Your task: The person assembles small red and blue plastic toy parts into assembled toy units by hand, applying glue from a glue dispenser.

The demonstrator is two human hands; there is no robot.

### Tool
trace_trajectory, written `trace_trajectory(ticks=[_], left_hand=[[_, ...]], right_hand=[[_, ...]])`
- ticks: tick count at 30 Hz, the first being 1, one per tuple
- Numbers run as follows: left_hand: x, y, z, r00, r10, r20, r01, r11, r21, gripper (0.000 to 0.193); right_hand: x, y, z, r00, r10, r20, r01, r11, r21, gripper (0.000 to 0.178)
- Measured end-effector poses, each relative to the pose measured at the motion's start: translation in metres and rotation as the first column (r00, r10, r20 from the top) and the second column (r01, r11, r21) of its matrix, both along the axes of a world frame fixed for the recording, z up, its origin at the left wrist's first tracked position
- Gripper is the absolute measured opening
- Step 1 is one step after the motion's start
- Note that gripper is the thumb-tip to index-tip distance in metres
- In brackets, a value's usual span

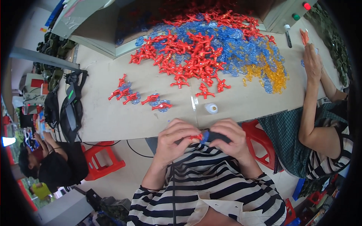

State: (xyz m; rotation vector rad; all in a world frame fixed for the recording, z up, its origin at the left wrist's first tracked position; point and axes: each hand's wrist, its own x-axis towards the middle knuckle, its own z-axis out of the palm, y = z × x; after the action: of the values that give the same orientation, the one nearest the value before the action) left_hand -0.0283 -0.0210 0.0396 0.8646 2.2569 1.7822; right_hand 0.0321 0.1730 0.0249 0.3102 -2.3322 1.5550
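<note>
My left hand (pixel 172 140) is closed in a pinch on a small red plastic figure (pixel 194 137) at the near table edge. Fingers bent, my right hand (pixel 228 138) grips a blue translucent plastic piece (pixel 205 137), which touches the red figure. My fingers hide much of both parts. Just beyond my hands stands a small white bottle (pixel 211 108) with a yellowish tip. To its left lie several red figures joined with blue pieces (pixel 162 106). Single red figures (pixel 204 91) lie beyond the bottle.
A large heap of red figures (pixel 196 56), blue translucent pieces (pixel 237 41) and amber pieces (pixel 277 71) covers the far table. A black bag (pixel 71 103) lies left. At right, another person's hands (pixel 313 62) hold an orange piece (pixel 304 37). Red stools (pixel 102 160) stand below the table.
</note>
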Motion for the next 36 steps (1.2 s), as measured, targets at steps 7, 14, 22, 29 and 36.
trace_trajectory(ticks=[7, 14, 22, 29, 36], left_hand=[[-0.014, -0.006, 0.008, 0.752, 0.131, -0.646, -0.539, 0.685, -0.489, 0.022], [-0.06, -0.034, -0.017, 0.702, 0.134, -0.7, -0.618, 0.604, -0.504, 0.02], [-0.121, -0.114, -0.023, 0.614, 0.2, -0.764, -0.739, 0.486, -0.467, 0.028], [-0.098, -0.055, -0.004, 0.64, 0.285, -0.714, -0.674, 0.655, -0.342, 0.037], [-0.076, 0.018, -0.017, 0.872, 0.406, -0.273, -0.481, 0.811, -0.333, 0.019]], right_hand=[[-0.003, 0.019, -0.008, 0.977, -0.205, 0.058, 0.204, 0.979, 0.016, 0.035], [-0.013, 0.01, -0.005, 0.979, -0.19, 0.069, 0.189, 0.982, 0.023, 0.035], [-0.016, 0.011, -0.007, 0.975, -0.201, 0.091, 0.2, 0.98, 0.018, 0.038], [-0.025, 0.002, 0.002, 0.962, -0.229, 0.149, 0.229, 0.973, 0.02, 0.048], [-0.037, -0.005, -0.01, 0.98, -0.194, -0.038, 0.197, 0.95, 0.244, 0.04]])
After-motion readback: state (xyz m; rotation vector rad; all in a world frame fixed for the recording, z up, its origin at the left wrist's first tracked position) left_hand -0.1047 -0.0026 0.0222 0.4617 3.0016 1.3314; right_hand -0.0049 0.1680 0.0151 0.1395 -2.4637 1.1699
